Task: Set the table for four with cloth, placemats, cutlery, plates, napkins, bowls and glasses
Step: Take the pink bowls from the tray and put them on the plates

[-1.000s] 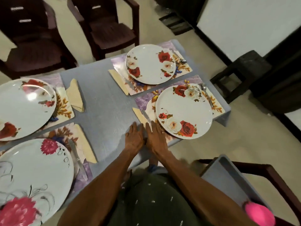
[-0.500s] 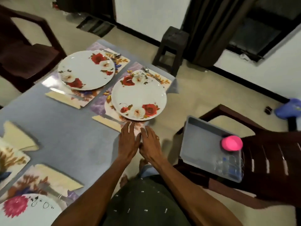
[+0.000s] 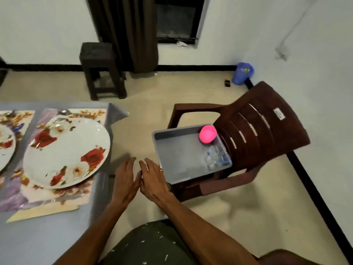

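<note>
My left hand (image 3: pixel 126 180) and my right hand (image 3: pixel 152 178) hover side by side, flat and empty, between the table's right edge and a grey bin (image 3: pixel 177 161). The bin rests on a brown plastic chair (image 3: pixel 257 134) and holds a pink bowl (image 3: pixel 207 134) and several clear glasses (image 3: pixel 215 157) at its far end. A white plate with red roses (image 3: pixel 66 152) lies on a floral placemat (image 3: pixel 47 194) on the grey tablecloth (image 3: pixel 47 241). A spoon (image 3: pixel 65 111) lies beyond the plate, a knife (image 3: pixel 63 197) and a folded beige napkin (image 3: pixel 44 212) nearer me.
A second rose plate (image 3: pixel 4 148) shows at the left edge. A dark stool (image 3: pixel 101 69) stands by the wall under a dark curtain (image 3: pixel 126 31). A blue object (image 3: pixel 242 73) sits in the room's corner. Bare floor lies between table and chair.
The view has swung right, from the table toward the chair. Both hands have left the table's edge near the plate and moved right, close to the grey bin.
</note>
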